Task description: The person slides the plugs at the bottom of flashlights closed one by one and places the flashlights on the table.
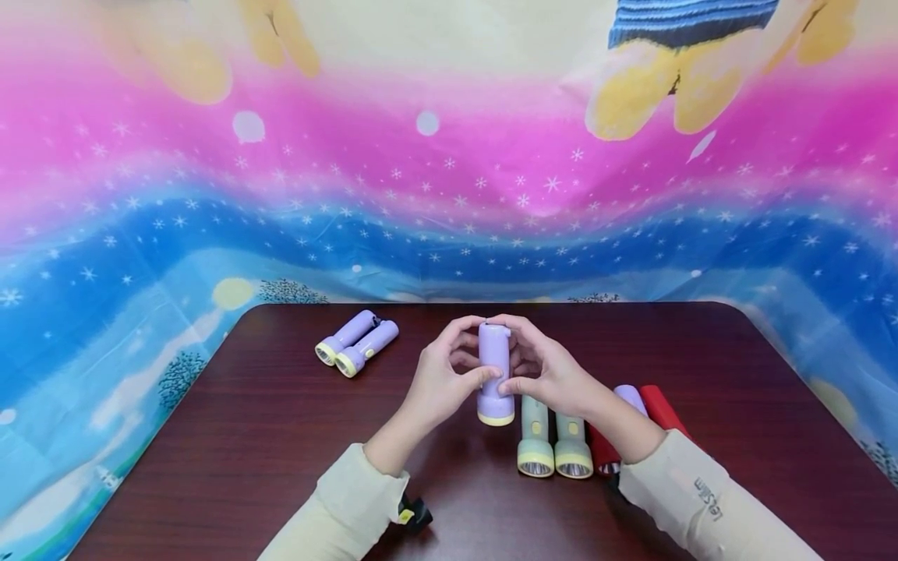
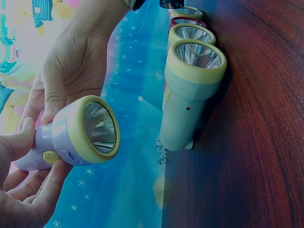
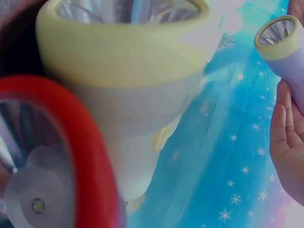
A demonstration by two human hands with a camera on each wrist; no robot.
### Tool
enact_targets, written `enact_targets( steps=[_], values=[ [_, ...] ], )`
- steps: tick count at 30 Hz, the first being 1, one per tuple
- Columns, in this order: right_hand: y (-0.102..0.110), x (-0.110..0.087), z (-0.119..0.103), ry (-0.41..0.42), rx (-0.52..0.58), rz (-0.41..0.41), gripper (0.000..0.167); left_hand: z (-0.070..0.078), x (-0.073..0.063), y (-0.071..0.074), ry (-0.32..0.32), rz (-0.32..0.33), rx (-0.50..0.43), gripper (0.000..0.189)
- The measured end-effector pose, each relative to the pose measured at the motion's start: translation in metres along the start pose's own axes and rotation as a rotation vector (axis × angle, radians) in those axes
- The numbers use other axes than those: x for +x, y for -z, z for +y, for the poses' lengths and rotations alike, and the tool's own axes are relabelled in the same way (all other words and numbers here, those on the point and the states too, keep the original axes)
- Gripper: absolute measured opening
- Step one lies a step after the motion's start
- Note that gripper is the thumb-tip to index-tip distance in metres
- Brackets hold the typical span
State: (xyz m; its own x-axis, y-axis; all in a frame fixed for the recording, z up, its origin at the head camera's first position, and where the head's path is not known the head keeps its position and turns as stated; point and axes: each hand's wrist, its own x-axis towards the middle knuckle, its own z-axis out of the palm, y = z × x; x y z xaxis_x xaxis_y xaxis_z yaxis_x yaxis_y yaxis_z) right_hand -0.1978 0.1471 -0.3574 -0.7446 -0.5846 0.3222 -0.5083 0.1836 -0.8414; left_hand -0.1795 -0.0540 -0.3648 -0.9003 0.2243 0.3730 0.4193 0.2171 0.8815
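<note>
A purple flashlight (image 1: 495, 354) with a pale yellow rim is held above the table, lens end down, between both hands. The left hand (image 1: 442, 382) grips it from the left, its thumb across the front of the body. From the other side, the right hand (image 1: 554, 374) holds it with its thumb on the front and fingers behind. In the left wrist view, the flashlight's clear lens (image 2: 100, 127) and yellow button (image 2: 51, 156) show, with left fingers close by the button. Part of the same flashlight (image 3: 284, 47) appears at the right wrist view's edge.
Two purple flashlights (image 1: 365, 343) lie at the table's far left. Two green flashlights (image 1: 536, 456) stand side by side below the right hand. A red flashlight (image 1: 662, 409) and another purple flashlight (image 1: 630, 397) are partly hidden by the right forearm. A patterned curtain (image 1: 435, 195) hangs behind the table.
</note>
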Motion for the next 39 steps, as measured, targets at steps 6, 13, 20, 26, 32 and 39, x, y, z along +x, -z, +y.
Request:
enact_targets(
  steps=[6, 13, 20, 26, 32, 39],
  values=[
    [-0.002, 0.001, 0.003, -0.002, -0.005, -0.021, 0.077, -0.001, -0.001, 0.002, 0.004, -0.021, -0.011, 0.063],
    [-0.003, 0.002, -0.001, -0.025, -0.033, -0.019, 0.08, -0.002, 0.001, 0.008, 0.012, -0.044, -0.017, 0.064],
    [-0.001, 0.001, -0.002, -0.043, -0.075, -0.026, 0.082, -0.002, 0.0, 0.012, 0.036, -0.052, -0.01, 0.063],
    [0.004, -0.001, -0.003, -0.041, -0.118, -0.018, 0.081, -0.002, -0.001, 0.012, 0.051, -0.056, -0.006, 0.061],
    [0.014, -0.005, -0.004, -0.065, -0.157, -0.008, 0.082, -0.002, -0.001, 0.017, 0.064, -0.036, 0.02, 0.062],
    [0.029, -0.015, 0.0, -0.068, -0.242, 0.013, 0.077, -0.001, -0.001, 0.029, 0.079, 0.021, 0.054, 0.064]
  ],
)
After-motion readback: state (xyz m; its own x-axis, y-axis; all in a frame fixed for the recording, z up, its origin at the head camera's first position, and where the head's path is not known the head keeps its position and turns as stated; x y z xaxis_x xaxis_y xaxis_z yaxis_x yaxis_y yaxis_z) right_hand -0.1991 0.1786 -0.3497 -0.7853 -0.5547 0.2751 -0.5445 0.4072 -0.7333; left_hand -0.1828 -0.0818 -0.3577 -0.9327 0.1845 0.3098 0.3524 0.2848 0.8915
